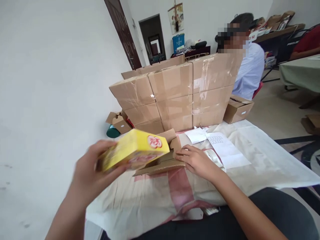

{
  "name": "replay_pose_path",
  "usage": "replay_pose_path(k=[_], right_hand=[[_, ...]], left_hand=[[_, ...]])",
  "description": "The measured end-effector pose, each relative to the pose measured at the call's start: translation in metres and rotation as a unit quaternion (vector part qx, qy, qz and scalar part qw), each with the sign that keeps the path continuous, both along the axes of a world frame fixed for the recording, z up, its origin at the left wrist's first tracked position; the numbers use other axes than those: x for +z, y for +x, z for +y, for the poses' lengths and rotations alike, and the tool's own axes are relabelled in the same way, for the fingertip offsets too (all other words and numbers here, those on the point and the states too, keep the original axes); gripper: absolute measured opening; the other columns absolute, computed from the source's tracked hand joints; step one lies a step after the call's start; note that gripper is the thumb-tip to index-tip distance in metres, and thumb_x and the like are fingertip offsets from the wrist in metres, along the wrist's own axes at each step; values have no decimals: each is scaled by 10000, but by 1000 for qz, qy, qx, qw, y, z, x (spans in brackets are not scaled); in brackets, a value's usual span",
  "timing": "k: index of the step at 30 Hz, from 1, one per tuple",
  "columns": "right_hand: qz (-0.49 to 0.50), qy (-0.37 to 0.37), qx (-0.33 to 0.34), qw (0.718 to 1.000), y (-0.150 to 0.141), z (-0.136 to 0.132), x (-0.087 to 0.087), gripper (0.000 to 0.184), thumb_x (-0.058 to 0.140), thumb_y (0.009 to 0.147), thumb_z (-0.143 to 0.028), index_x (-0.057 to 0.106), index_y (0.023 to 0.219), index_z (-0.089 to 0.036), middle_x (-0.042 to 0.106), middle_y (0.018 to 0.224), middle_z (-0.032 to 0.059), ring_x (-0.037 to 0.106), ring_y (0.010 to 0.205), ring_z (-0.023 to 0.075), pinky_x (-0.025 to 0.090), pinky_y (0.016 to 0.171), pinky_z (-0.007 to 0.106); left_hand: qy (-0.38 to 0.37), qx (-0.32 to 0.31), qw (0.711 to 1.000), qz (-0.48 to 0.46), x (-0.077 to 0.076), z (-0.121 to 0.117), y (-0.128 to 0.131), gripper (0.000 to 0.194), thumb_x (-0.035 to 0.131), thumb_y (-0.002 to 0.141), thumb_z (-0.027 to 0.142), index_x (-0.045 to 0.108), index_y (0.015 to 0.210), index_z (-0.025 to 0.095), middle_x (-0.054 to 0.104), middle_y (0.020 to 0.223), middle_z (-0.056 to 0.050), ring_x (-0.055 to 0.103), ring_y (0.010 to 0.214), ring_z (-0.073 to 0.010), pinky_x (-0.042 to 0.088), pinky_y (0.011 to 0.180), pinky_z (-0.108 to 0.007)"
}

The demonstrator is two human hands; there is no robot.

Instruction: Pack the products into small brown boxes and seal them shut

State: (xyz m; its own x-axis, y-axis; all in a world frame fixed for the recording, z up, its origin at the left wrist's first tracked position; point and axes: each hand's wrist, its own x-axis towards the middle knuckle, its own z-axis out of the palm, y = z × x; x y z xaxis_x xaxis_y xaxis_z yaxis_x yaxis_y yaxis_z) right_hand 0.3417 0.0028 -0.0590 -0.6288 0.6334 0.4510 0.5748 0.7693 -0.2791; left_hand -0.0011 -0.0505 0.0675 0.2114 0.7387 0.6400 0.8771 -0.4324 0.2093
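My left hand grips a yellow box with a red and white logo, held tilted above the left side of the table. Under and just behind it lies a small open cardboard carton with its flaps up. My right hand rests on the right edge of that carton, its fingers pressed flat against the flap. Both forearms reach in from the bottom of the view.
A white cloth with a pink stripe covers the table; paper sheets lie right of my hand. Stacked taped cardboard boxes form a wall behind. A seated person in a light blue shirt is beyond them. White wall at left.
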Motion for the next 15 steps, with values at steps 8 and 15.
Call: replay_pose_path(k=[8, 15], right_hand=[[-35, 36, -14, 999, 12, 7, -9, 288, 548, 905, -65, 753, 1077, -173, 759, 970, 92, 644, 890, 245, 457, 802, 374], [14, 51, -1, 999, 13, 3, -4, 234, 547, 997, -233, 700, 824, -195, 691, 786, 50, 567, 811, 216, 382, 794, 368]], left_hand=[[-279, -131, 946, 102, -84, 105, 67, 430, 638, 897, 437, 523, 1255, 228, 692, 1260, -86, 690, 1086, -249, 557, 886, -350], [-310, -217, 899, 218, -107, 123, 50, 555, 690, 881, 418, 550, 1414, 345, 707, 1303, -25, 698, 1110, -219, 527, 892, -276]])
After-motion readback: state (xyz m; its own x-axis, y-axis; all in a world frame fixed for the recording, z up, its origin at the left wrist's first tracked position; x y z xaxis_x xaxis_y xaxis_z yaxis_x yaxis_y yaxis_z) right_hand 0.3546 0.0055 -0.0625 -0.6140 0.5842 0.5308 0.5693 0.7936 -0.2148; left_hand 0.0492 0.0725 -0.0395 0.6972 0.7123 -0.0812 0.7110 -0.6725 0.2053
